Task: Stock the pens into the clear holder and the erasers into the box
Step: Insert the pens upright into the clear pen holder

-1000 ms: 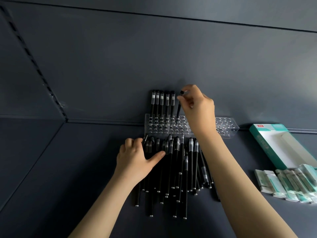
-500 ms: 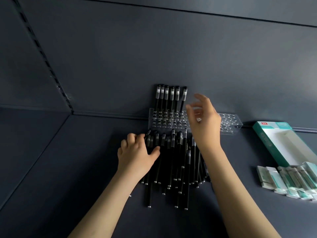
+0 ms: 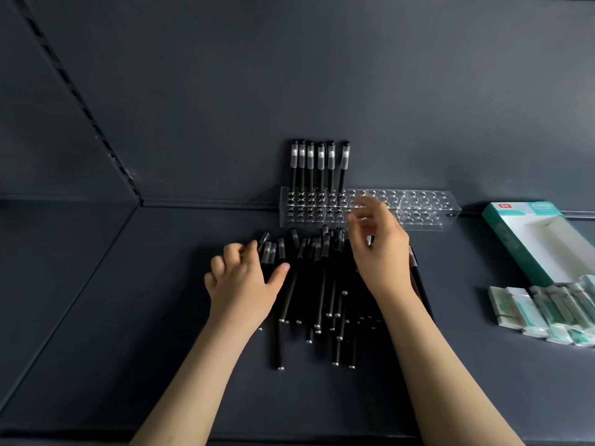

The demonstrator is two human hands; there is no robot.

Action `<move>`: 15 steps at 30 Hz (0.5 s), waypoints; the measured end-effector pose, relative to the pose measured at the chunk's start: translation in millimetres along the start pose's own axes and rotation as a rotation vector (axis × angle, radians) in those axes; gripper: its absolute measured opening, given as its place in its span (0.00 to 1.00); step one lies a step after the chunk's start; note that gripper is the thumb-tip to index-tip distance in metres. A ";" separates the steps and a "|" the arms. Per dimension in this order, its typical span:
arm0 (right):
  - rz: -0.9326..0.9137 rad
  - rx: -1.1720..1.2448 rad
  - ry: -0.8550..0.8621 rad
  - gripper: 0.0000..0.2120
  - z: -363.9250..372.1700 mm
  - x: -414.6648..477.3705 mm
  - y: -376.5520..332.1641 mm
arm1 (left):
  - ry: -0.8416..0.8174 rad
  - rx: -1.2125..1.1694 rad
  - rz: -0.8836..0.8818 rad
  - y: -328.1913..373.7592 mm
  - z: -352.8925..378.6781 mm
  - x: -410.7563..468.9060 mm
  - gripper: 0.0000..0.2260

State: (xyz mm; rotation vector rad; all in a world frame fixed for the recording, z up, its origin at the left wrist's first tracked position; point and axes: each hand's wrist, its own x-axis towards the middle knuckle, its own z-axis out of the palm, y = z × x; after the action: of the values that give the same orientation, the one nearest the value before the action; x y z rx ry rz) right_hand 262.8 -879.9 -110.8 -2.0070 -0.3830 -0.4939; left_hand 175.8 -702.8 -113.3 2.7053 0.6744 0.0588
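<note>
A clear holder (image 3: 421,209) with rows of holes stands against the back wall. Several black pens (image 3: 321,169) stand upright in its left end. A pile of loose black pens (image 3: 322,284) lies on the dark shelf in front of it. My left hand (image 3: 241,281) rests on the pile's left side, its fingers curled round a pen whose tip sticks out past them. My right hand (image 3: 376,249) hovers over the pile's right side, just in front of the holder, fingers loosely spread and holding nothing. It is blurred.
An open teal and white box (image 3: 544,243) lies at the right, its inside white. Several wrapped erasers (image 3: 547,313) lie in a row in front of it. The dark shelf floor (image 3: 128,317) meets a wall behind and a panel at the left.
My right hand let go of a pen standing in the holder and came down and back toward the pile. My left hand stayed on the pile.
</note>
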 end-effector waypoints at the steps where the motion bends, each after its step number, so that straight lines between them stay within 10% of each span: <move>1: 0.002 0.001 -0.002 0.12 -0.4 -0.2 0.3 | 0.008 0.006 -0.007 -2.4 -0.9 -0.2 0.32; 15: -0.011 -0.035 -0.017 0.10 3.6 -3.9 1.3 | 0.069 0.082 -0.038 -3.0 1.5 -3.0 0.34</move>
State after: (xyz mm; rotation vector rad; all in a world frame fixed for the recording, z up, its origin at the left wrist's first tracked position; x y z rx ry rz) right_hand 260.6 -877.5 -115.2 -2.0450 -0.3986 -0.4941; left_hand 172.0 -702.2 -115.6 2.7787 0.7636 0.1176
